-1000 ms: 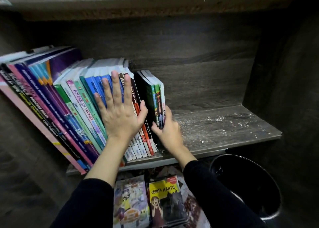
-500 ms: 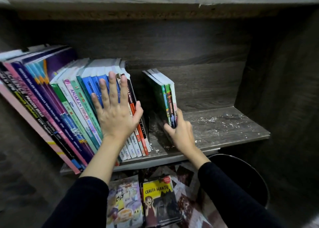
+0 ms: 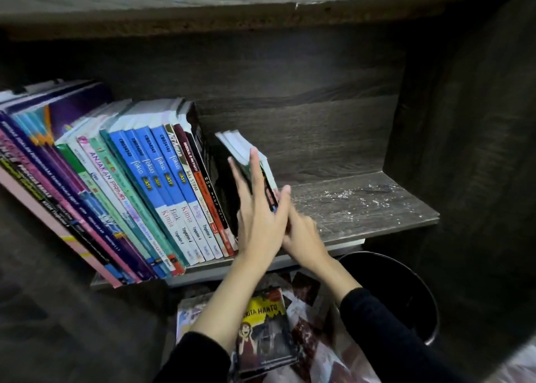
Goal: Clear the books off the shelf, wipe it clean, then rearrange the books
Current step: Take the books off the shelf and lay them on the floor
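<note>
While the leaning row of books fills the shelf at nine o'clock, I see the left hand flat, fingers straight, against the small books. At its four o'clock the right hand is half hidden, and I cannot tell its grip.

A leaning row of books is filling the shelf's left half, a small bundle of books tilting beside it. Rightward, the dusty shelf board is lying open to the side panel. A black bin is sitting below.
</note>
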Tool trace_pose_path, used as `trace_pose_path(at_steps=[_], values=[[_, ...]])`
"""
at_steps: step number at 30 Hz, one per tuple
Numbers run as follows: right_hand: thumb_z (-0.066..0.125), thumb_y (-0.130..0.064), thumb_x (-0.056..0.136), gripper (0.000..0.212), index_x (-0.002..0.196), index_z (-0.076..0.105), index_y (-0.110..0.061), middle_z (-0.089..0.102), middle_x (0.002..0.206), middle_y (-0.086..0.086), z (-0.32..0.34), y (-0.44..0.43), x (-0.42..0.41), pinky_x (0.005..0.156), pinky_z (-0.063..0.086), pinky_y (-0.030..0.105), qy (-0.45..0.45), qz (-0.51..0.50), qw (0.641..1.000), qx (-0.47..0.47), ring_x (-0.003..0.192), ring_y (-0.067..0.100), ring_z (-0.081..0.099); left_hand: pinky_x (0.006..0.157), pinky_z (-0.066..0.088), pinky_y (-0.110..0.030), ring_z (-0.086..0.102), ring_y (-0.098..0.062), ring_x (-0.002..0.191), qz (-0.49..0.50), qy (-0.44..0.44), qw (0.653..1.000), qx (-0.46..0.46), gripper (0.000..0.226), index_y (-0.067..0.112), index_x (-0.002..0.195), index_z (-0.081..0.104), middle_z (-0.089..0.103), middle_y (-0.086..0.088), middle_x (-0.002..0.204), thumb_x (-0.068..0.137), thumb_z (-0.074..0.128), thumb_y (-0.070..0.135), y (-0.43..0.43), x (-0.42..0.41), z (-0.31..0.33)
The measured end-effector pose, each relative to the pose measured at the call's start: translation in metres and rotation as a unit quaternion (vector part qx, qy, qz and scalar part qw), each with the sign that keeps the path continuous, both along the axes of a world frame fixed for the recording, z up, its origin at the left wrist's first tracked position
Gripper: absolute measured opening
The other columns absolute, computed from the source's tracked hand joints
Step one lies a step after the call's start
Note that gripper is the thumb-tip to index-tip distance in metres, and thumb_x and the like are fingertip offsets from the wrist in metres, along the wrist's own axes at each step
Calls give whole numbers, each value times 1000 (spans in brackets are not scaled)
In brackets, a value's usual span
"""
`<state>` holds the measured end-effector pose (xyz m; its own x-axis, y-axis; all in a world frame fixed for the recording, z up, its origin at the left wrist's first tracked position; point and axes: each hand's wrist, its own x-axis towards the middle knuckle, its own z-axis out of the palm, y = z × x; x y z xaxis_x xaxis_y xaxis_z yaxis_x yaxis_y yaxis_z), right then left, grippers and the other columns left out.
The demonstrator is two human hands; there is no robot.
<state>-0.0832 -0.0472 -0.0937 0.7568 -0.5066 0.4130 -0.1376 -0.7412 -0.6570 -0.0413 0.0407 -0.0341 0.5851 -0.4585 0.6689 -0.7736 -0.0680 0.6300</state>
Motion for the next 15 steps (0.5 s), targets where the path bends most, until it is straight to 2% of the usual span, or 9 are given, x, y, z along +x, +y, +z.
trace_pose_path(at_steps=[1, 3, 5, 6, 8, 10, 11, 12, 15], values=[[57, -7, 84, 77, 149, 22, -29, 57, 134, 10, 1, -4, -5, 94, 44, 35, 8, 42, 999, 17, 117, 33, 55, 83, 27, -8, 44, -19, 125, 29, -11, 1000, 0, 86, 48, 141, -12, -6, -15, 159, 93, 57, 29, -2, 1, 0], [52, 13, 74, 87, 143, 26, -34, 43, 145, -4, 1, -17, -10, 105, 35, 20, 13, 151, 982, 109, 133, 20, 42, 78, 31, -11, 58, -37, 108, 91, -33, 995, -6, 82, 47, 141, 1, 9, -25, 155, 91, 61, 21, -3, 4, -5], [42, 24, 65, 86, 131, 42, -32, 45, 139, -9, 3, -31, -5, 98, 39, 17, -1, 204, 948, 243, 132, 25, 43, 78, 30, -11, 58, -39, 100, 119, -27, 992, -16, 78, 46, 141, 9, 27, -32, 145, 89, 60, 18, -3, 12, -13], [44, 20, 64, 79, 127, 48, -27, 50, 136, -5, 7, -36, 1, 92, 42, 17, -13, 204, 936, 286, 127, 27, 48, 76, 33, -13, 58, -39, 96, 120, -22, 992, -14, 75, 49, 141, 11, 34, -32, 139, 89, 56, 21, -3, 16, -16], [52, 7, 72, 65, 129, 47, -23, 51, 136, 1, 17, -41, 15, 88, 40, 8, -41, 200, 925, 319, 116, 4, 55, 74, 37, -16, 58, -36, 90, 115, -23, 993, -3, 64, 55, 141, 19, 39, -29, 131, 88, 47, 31, -4, 23, -21], [48, 4, 89, 52, 132, 41, -25, 49, 132, -8, 26, -44, 35, 81, 39, 0, -72, 209, 909, 353, 97, -17, 56, 85, 33, -5, 55, -30, 105, 100, -28, 994, -21, 52, 46, 136, 41, 39, -25, 131, 88, 47, 28, -6, 27, -26], [45, 3, 93, 48, 131, 41, -26, 48, 130, -10, 29, -47, 46, 81, 38, 0, -78, 212, 905, 360, 97, -18, 55, 88, 27, 1, 52, -26, 112, 96, -24, 995, -33, 46, 38, 132, 51, 38, -24, 132, 88, 48, 25, -7, 28, -27], [46, -1, 95, 45, 131, 43, -27, 47, 133, -10, 30, -51, 58, 87, 38, 3, -73, 218, 904, 361, 106, -14, 53, 91, 24, 3, 50, -23, 116, 94, -20, 994, -44, 42, 32, 128, 57, 38, -22, 133, 87, 48, 24, -7, 30, -29], [59, -21, 88, 46, 132, 49, -34, 42, 146, -5, 28, -67, 82, 113, 28, 25, -12, 268, 898, 350, 135, 7, 38, 101, 26, -6, 47, -24, 126, 76, -8, 994, -76, 41, 26, 122, 62, 40, -19, 132, 84, 48, 23, -5, 35, -33]])
